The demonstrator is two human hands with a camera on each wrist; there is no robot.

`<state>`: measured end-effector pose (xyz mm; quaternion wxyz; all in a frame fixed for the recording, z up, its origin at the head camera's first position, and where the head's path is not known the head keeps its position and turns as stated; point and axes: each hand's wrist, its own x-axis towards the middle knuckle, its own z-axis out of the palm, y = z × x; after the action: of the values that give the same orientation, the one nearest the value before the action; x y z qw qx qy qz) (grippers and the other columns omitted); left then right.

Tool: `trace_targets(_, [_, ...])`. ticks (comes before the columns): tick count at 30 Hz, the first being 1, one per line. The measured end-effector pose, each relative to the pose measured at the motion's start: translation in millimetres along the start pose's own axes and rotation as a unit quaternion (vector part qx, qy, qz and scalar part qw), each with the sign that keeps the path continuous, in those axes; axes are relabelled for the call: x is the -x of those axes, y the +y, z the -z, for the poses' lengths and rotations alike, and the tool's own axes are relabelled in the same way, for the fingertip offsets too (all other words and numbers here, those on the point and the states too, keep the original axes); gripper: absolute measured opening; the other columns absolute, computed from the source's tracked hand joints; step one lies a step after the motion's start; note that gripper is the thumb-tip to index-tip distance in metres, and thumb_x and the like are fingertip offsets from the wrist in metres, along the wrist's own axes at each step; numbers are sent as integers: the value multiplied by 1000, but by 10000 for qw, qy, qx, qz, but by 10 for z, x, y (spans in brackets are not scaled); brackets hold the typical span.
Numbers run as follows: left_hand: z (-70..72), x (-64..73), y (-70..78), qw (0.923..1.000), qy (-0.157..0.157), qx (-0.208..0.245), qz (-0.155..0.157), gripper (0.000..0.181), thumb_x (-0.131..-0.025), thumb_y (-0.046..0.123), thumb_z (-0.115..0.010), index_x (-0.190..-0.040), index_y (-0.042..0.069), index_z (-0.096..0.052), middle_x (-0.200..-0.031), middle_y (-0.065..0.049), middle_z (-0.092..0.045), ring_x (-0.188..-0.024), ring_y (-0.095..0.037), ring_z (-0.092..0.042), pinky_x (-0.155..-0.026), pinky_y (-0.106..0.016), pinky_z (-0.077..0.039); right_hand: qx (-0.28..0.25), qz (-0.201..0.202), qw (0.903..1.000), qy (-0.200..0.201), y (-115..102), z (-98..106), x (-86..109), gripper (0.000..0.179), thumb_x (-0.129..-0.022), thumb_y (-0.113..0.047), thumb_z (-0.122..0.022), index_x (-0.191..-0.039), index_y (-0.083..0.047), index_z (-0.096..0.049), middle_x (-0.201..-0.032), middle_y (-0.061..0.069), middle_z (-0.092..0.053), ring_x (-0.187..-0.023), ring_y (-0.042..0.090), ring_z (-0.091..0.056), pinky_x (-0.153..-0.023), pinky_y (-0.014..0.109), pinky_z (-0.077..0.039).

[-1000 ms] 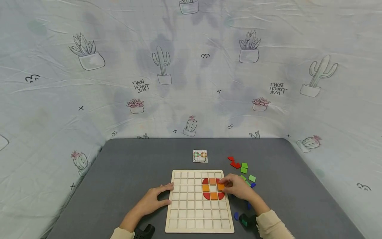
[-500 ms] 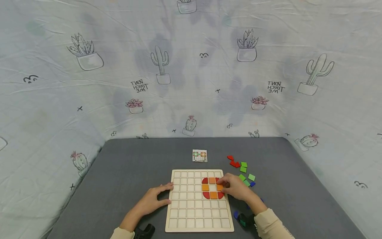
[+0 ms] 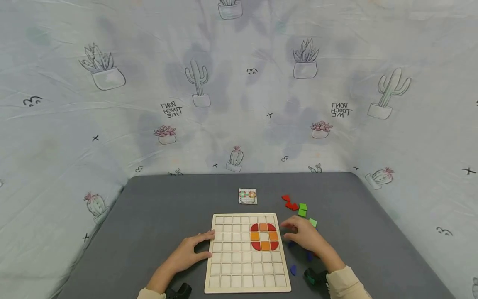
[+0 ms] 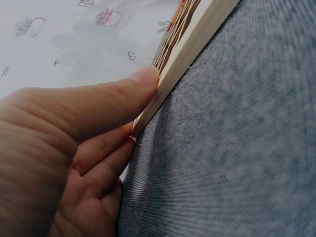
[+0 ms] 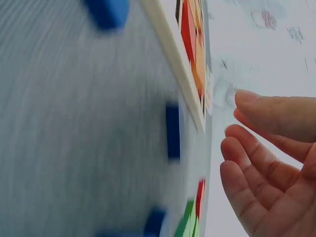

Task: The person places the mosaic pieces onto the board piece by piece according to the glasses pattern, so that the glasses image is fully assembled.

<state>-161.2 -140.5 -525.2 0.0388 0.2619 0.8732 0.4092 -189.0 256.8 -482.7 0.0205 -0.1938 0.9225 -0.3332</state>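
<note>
A wooden grid board (image 3: 231, 269) lies on the grey table. On its right side, red rounded corner pieces (image 3: 274, 246) and orange square tiles (image 3: 265, 246) form a ring around one bare cell. My left hand (image 3: 190, 251) rests against the board's left edge, thumb and fingertips touching it, as the left wrist view shows with the thumb (image 4: 118, 101) on the rim. Just off the board's right edge hovers my right hand (image 3: 307, 237), fingers loosely bent and nothing between them. In the right wrist view that hand (image 5: 276, 158) is apart from the board (image 5: 173, 54).
Loose red pieces (image 3: 289, 205) and green squares (image 3: 302, 213) lie right of the board, with blue pieces (image 3: 293, 270) nearer me. A small printed pattern card (image 3: 247, 196) sits behind the board. A black device (image 3: 313, 276) is by the right wrist.
My right hand has let go of the orange tile in the ring's right side and drawn away to the right. The left hand stays at the board's edge.
</note>
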Motion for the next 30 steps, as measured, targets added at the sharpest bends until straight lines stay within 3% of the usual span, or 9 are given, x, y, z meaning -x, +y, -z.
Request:
trace_targets(8, [17, -1, 0, 10000, -25, 33, 43, 57, -84, 38, -69, -132, 11, -57, -142, -9, -50, -130, -35, -46, -111, -56, -30, -344, -344, 9988, 69, 183, 188, 233, 25, -84, -9, -70, -110, -7, -68, -106, 7, -67, -95, 26, -65, -74, 21, -57])
trace_targets(15, [27, 4, 27, 10000, 2, -11, -6, 56, -84, 37, -69, -132, 9, -57, -142, -9, -50, -130, -33, -46, -110, -54, -31, -349, -478, 9978, -292, 208, 260, 396, 18, -83, -12, -72, -100, -6, -69, -95, 5, -69, -83, 14, -65, -67, 21, -56])
trace_targets(21, [27, -3, 20, 10000, 67, -38, -25, 55, -84, 36, -69, -131, 10, -58, -141, -9, -51, -129, -32, -46, -110, -54, -32, 15, -557, 9982, -210, 205, 205, 434, 17, -79, -13, -76, -94, -9, -70, -86, -2, -67, -72, 3, -58, -58, 19, -50])
trace_targets(30, [8, -7, -8, 10000, 22, -27, -10, 55, -84, 37, -69, -131, 11, -58, -141, -9, -51, -129, -35, -46, -110, -56, -32, 544, -859, 9948, 19, 167, 113, 426, 16, -72, -5, -80, -80, -11, -68, -75, -4, -60, -68, 7, -54, -55, 19, -47])
